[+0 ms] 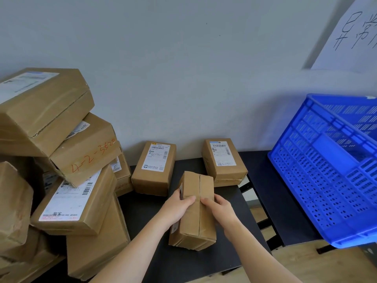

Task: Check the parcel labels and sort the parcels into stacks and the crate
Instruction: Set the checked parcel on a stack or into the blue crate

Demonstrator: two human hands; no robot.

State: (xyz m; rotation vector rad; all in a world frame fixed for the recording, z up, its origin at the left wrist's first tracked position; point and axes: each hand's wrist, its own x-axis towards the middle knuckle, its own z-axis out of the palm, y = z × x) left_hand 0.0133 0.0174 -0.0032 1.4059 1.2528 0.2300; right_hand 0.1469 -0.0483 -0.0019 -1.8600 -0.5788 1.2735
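A small cardboard parcel (195,219) is held over the black table (155,254), its taped seam facing up and its label on the left side face. My left hand (177,209) grips its left side, thumb on top. My right hand (219,209) grips its right side, thumb on the seam. Two labelled parcels lie flat beyond it: one (154,169) at the centre, another (223,161) to the right by the wall. A blue plastic crate (326,170) stands at the right on a second black surface.
A leaning pile of larger cardboard boxes (61,150) fills the left side, one marked in red handwriting. A paper sign (350,35) hangs on the grey wall at the upper right. A gap with a wooden floor shows between the two tables.
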